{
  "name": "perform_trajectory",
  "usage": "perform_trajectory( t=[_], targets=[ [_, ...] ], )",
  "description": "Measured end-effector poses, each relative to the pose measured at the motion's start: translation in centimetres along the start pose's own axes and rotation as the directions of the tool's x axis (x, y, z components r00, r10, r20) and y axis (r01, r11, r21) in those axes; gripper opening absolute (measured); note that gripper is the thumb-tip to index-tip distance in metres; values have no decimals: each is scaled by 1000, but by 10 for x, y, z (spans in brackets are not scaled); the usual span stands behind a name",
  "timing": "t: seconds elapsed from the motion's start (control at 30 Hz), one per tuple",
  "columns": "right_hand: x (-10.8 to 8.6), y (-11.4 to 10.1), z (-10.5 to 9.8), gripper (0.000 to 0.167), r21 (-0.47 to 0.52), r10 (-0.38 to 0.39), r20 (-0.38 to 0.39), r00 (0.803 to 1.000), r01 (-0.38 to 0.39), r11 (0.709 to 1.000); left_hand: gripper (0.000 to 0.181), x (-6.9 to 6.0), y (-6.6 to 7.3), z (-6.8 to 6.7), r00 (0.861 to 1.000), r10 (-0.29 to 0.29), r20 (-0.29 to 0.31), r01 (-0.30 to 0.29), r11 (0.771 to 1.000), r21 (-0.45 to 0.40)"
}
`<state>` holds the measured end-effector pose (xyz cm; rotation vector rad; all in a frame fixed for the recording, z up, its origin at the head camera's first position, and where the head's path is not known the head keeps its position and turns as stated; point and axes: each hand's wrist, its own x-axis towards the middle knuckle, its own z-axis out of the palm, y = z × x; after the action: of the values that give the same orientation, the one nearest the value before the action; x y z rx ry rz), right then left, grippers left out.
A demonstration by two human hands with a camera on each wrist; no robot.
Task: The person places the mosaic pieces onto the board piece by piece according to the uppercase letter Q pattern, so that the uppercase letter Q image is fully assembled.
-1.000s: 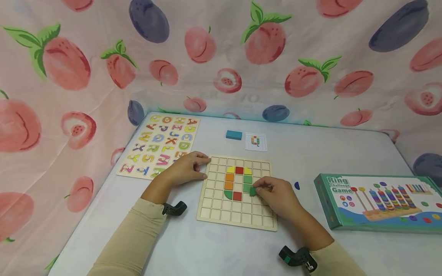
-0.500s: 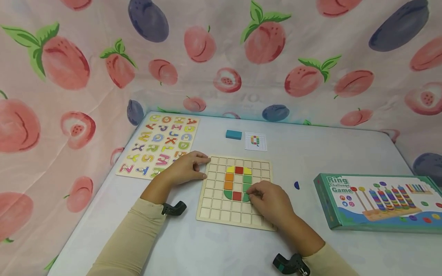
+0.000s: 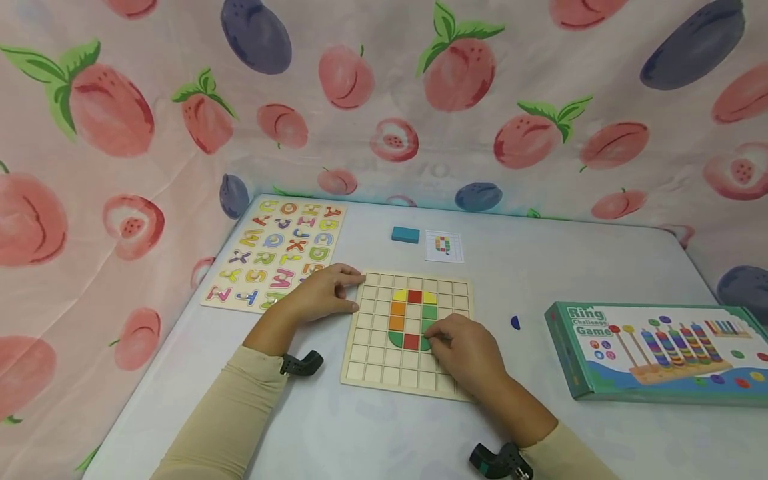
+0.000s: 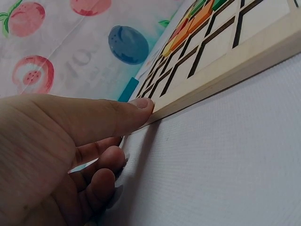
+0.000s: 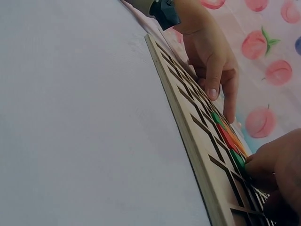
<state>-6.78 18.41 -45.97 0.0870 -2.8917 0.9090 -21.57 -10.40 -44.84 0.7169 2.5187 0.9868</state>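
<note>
A square wooden grid board (image 3: pixel 373 371) lies on the table, bearing a ring of yellow, red, orange and green tiles. My left hand (image 3: pixel 322 292) rests at its left edge; in the left wrist view the thumb (image 4: pixel 127 115) touches the board's corner. Over the lower right of the ring, my right hand (image 3: pixel 471 351) pinches a green rounded-corner tile (image 3: pixel 425 344) sitting in its cell, partly hidden by the fingertips. The right wrist view shows the thumb against that green tile (image 5: pixel 238 160), beside a red one.
A dark blue half-round piece (image 3: pixel 515 323) lies right of the board. Behind the board are a blue block (image 3: pixel 405 235) and a pattern card (image 3: pixel 444 247). An alphabet board (image 3: pixel 240 293) stands left, a Ring Challenge Game box (image 3: pixel 654 353) right.
My right hand has moved left and slightly down, bringing the green tile from above the board into the ring's lower right cell. The left hand stays at the board's edge.
</note>
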Motion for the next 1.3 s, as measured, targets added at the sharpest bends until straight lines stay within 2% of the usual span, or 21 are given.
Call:
perform_trajectory(
  t=[0.3,0.57,0.83,0.97,1.1,1.3],
  targets=[
    [-1,-2,2,12,4,-13,-14,1000,13,1000,61,0,-2,1,1000,0,-3,0,1000,-15],
    [-2,5,-6,11,81,25,-46,999,-21,996,60,-2,-3,1,1000,-1,-4,1,1000,-20],
    [0,19,-21,18,77,111,-100,989,-103,992,60,-3,-2,1,1000,-10,0,10,1000,-17],
    [0,36,-30,19,39,163,-178,971,-158,987,60,-2,-1,0,1000,0,3,0,1000,-15],
    [1,51,-40,22,36,213,-261,942,-211,977,60,-1,-1,0,1000,6,-3,-7,1000,-14],
    [-1,64,-51,32,46,299,-314,901,-300,953,61,-1,-1,0,1000,3,-1,-3,1000,-21]
  ],
)
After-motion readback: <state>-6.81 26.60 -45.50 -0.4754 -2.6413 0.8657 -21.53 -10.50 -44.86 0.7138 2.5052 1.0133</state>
